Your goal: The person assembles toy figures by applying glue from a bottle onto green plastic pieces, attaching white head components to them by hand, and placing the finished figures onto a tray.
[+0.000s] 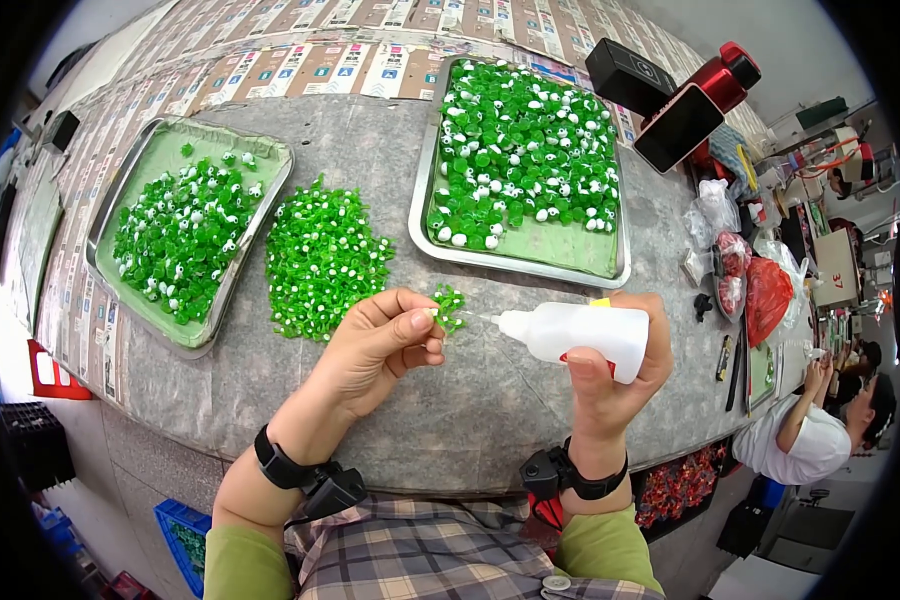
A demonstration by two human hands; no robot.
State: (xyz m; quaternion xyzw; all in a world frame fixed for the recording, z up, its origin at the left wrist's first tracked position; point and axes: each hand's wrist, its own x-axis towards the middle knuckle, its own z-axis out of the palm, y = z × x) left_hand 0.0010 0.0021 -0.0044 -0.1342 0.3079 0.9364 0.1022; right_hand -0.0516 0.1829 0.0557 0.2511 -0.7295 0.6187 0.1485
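My left hand (375, 345) pinches a tiny piece with a pale end between thumb and forefinger; the fingers partly cover it. In my right hand (615, 395) lies a white squeeze bottle (585, 335), tilted sideways, its thin nozzle pointing left at the pinched piece. Whether the tip touches the piece is too small to tell. Just behind the fingertips is a small heap of green pieces (452, 298). A larger pile of green-and-white pieces (325, 260) lies on the table beyond my left hand.
Two metal trays with green liners, a left tray (150, 175) and a right tray (560, 248), hold many green-and-white pieces. At the back right stand a phone (678, 128) and a black box (620, 75). A red plastic bag (768, 300) lies right. Another person (800, 435) sits far right.
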